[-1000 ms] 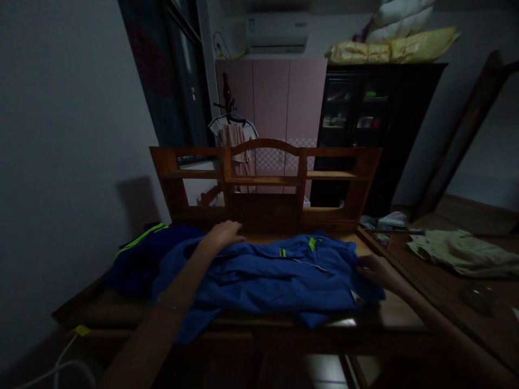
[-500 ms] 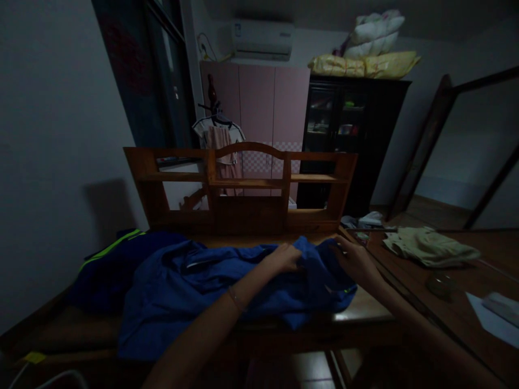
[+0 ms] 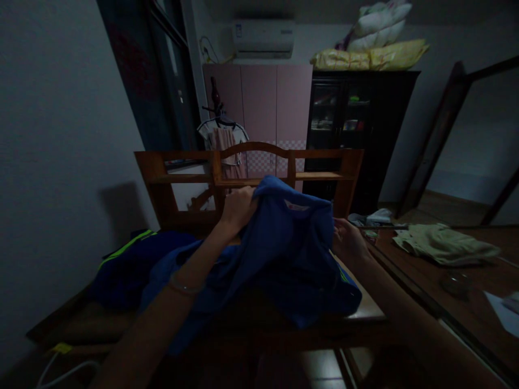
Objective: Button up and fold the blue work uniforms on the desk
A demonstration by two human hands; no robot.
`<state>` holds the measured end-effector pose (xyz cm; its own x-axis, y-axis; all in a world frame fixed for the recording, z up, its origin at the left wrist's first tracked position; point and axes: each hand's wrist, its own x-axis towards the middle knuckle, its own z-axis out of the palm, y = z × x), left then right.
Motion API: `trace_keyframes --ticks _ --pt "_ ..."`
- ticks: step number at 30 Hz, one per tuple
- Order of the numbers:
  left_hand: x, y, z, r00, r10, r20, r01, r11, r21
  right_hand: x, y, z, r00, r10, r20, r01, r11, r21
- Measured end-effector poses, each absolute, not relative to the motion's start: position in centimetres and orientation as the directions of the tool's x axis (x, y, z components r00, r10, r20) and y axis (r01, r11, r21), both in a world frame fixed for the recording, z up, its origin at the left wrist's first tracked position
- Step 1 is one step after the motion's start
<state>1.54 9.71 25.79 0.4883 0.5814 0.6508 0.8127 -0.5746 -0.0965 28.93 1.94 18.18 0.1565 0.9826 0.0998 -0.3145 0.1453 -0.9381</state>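
Collar (image 3: 292, 192) just raised off the tabletop (image 3: 371, 310)! Left hand (image 3: 238, 208) and right hand (image 3: 349, 241) grip the shirt (image 3: 279, 237) either side, opening its inside.

Pretty dim room tbh, bluish and kinda grainy. Soft shadow (image 3: 119, 208) on the left wall (image 3: 60, 135), some glare on the desk's (image 3: 370, 307) right end, door frame (image 3: 437, 135) leaning from wide-angle stretch, blue garment's (image 3: 279, 232) folds going murky.
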Motion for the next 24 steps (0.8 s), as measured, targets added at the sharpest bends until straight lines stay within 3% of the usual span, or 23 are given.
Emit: trace_keyframes --ticks 2,4,6,8,10,12,16,19,21,24 --pt "-0.5 10.3 27.4 0.313 0.569 0.76 0.839 -0.541 0.061 27.7 2.2 18.2 0.103 0.97 0.22 -0.255 0.24 -0.937" --pt "-2.4 10.9 28.9 0.149 0.557 0.817 0.827 -0.524 0.206 26.5 2.7 17.0 0.015 0.908 0.418 0.055 0.417 -0.907" --pt "-4.1 11.4 30.3 -0.003 0.55 0.835 0.793 -0.507 0.337 25.4 3.5 14.9 -0.134 0.828 0.544 0.474 0.536 -0.699" --pt "-5.5 11.4 31.5 -0.112 0.555 0.824 0.747 -0.5 0.438 24.3 4.5 12.6 -0.241 0.829 0.505 0.697 0.509 -0.505" --pt "-6.6 11.1 32.5 -0.142 0.554 0.82 0.718 -0.513 0.471 23.0 5.4 11.1 -0.274 0.869 0.413 0.75 0.461 -0.474" --pt "-7.5 10.6 33.3 -0.12 0.551 0.826 0.733 -0.512 0.448 21.2 5.5 11.2 -0.258 0.875 0.41 0.748 0.45 -0.488" --pt "-8.8 9.4 34.5 -0.074 0.625 0.777 0.868 -0.344 0.359 16.2 2.4 15.2 -0.232 0.713 0.661 0.692 0.599 -0.404" --pt "-9.6 9.8 34.8 -0.078 0.721 0.688 0.95 -0.156 0.271 12.4 -0.5 17.5 -0.285 0.629 0.724 0.692 0.657 -0.299" --pt "-10.1 10.8 34.6 -0.093 0.813 0.574 0.96 -0.08 0.269 10.5 -0.9 17.5 -0.31 0.689 0.655 0.731 0.613 -0.299" --pt "-11.2 12.3 33.7 -0.038 0.943 0.331 0.932 -0.086 0.351 10.0 1.4 15.9 -0.237 0.885 0.401 0.749 0.429 -0.505"
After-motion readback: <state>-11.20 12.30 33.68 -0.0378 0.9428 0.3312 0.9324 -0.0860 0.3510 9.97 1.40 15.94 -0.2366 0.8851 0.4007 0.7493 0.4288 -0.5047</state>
